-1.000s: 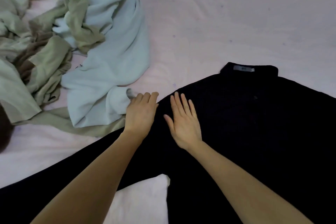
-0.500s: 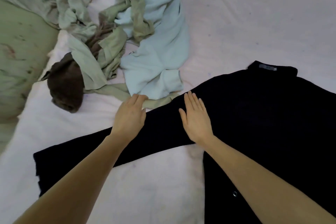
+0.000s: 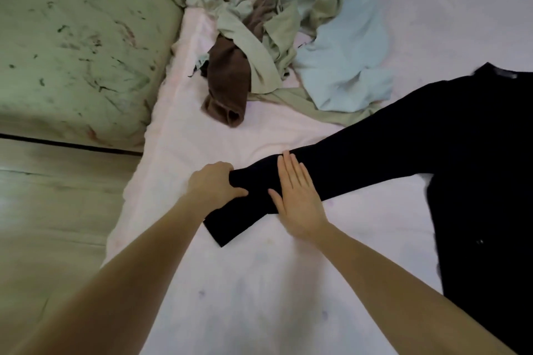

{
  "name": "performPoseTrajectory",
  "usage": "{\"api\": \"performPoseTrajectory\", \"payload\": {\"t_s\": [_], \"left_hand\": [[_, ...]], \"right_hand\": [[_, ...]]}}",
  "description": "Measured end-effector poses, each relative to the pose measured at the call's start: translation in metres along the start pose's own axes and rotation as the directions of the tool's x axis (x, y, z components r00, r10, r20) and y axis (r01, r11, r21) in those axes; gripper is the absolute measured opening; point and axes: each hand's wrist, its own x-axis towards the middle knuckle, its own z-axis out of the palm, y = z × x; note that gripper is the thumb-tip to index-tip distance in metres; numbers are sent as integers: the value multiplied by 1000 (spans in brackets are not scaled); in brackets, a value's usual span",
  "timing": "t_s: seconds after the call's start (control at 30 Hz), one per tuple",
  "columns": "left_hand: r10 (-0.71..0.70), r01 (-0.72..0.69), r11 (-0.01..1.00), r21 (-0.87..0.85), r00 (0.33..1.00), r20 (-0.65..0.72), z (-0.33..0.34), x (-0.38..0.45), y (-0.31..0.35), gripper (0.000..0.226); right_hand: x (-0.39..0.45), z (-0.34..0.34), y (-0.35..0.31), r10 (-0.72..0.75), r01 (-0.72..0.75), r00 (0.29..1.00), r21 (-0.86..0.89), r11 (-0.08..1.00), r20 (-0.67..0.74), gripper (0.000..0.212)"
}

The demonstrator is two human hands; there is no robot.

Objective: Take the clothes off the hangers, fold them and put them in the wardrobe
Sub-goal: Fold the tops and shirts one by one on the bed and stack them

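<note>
A bed covered by a pale pink sheet (image 3: 259, 297) is seen. On it a black garment (image 3: 461, 167) is spread flat. A heap of green, brown and light-blue clothes (image 3: 288, 37) is piled beyond it.

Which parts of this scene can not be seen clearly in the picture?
- Long black buttoned garment: head view, its body is cut off by the right edge.
- Left hand: its fingertips are hidden under the black sleeve, so the grip is only partly visible.
- Crumpled pile of pale green, brown and light blue clothes: overlapping folds hide the count, and the top edge cuts it.
</note>
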Motion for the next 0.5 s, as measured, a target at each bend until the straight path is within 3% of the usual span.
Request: {"api": "performPoseTrajectory", "payload": {"t_s": [0.1, 0.23, 0.3, 0.5], "left_hand": [[-153, 109, 947, -301, 980, -128, 1, -18, -21, 44], [-374, 258, 676, -690, 927, -19, 14, -36, -34, 46], [-404, 270, 575, -772, 915, 19, 15, -38, -39, 50], [-313, 218, 535, -817, 949, 48, 16, -38, -51, 13]], "right_hand": [[-12, -3, -18, 43, -45, 998, 41, 998, 45, 66], [-31, -2, -49, -10, 4, 996, 74, 997, 88, 67], [-38, -3, -60, -59, 55, 996, 64, 996, 71, 61], [-43, -9, -71, -368, 369, 929, -35, 929, 36, 38]]}}
